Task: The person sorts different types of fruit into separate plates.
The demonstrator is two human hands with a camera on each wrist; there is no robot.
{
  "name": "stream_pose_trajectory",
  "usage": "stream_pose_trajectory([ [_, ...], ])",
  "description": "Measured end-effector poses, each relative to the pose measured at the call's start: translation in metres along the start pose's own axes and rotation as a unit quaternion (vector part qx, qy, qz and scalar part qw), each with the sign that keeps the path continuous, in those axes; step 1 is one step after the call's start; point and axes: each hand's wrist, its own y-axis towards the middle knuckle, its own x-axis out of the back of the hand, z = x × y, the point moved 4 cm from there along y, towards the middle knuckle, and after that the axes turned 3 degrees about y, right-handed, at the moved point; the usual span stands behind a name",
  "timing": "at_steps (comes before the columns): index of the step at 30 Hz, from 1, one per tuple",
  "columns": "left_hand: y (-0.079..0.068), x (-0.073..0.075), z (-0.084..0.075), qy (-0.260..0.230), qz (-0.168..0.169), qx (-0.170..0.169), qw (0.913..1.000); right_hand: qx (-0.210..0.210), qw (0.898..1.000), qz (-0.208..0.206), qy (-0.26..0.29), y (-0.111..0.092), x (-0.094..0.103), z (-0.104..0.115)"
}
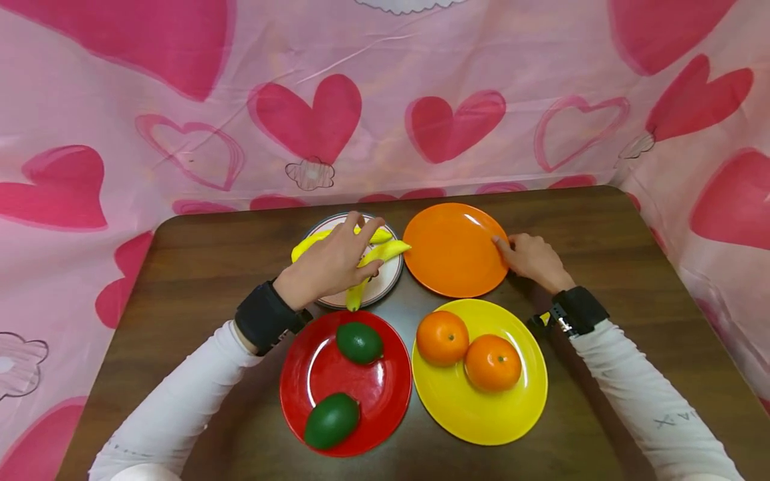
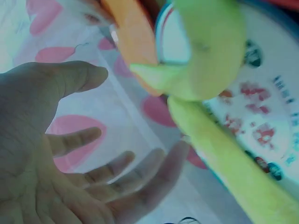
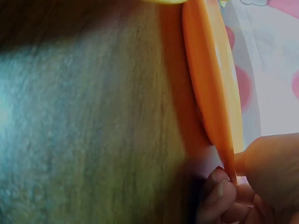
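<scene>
My left hand [image 1: 333, 257] is over the white patterned plate [image 1: 385, 280], its fingers spread and nothing between them. On that plate lie two yellow bananas; the nearer banana [image 1: 387, 251] reaches past the rim toward the orange plate, and the farther banana [image 1: 308, 245] is partly hidden by the hand. In the left wrist view the thumb and fingers stand apart beside the bananas [image 2: 233, 163]. My right hand [image 1: 535, 259] pinches the right rim of the orange plate [image 1: 455, 250], thumb on top and fingers beneath, as the right wrist view shows.
Nearer me, a red plate [image 1: 385, 401] bears two green limes [image 1: 359, 343]. To its right a yellow plate [image 1: 481, 421] carries two oranges [image 1: 493, 363]. All plates stand close together on the brown wooden table [image 1: 601, 234]. A pink heart-patterned cloth [image 1: 385, 60] hangs behind.
</scene>
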Motion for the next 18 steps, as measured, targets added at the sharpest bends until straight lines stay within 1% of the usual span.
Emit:
stream_pose_trajectory([
  [4,0.009,0.003,0.000,-0.020,0.020,0.013,0.9995,0.003,1.000,-0.004,-0.002,-0.001,0.000,-0.001],
  [8,0.017,-0.009,0.003,-0.040,0.075,0.041,0.9955,0.006,1.000,-0.008,-0.008,-0.001,0.002,-0.001],
  [10,0.019,-0.017,0.005,-0.039,0.102,0.050,0.9927,0.008,1.000,-0.007,-0.008,0.000,0.002,-0.001],
  [12,0.021,-0.024,0.006,-0.036,0.122,0.054,0.9904,0.010,1.000,-0.008,-0.011,0.001,0.001,-0.002],
  [14,0.023,-0.030,0.008,-0.033,0.133,0.056,0.9889,0.012,1.000,-0.013,-0.018,0.002,0.000,-0.002],
  [18,0.027,-0.037,0.011,-0.022,0.139,0.061,0.9882,0.016,0.999,-0.022,-0.031,0.003,0.000,-0.003],
])
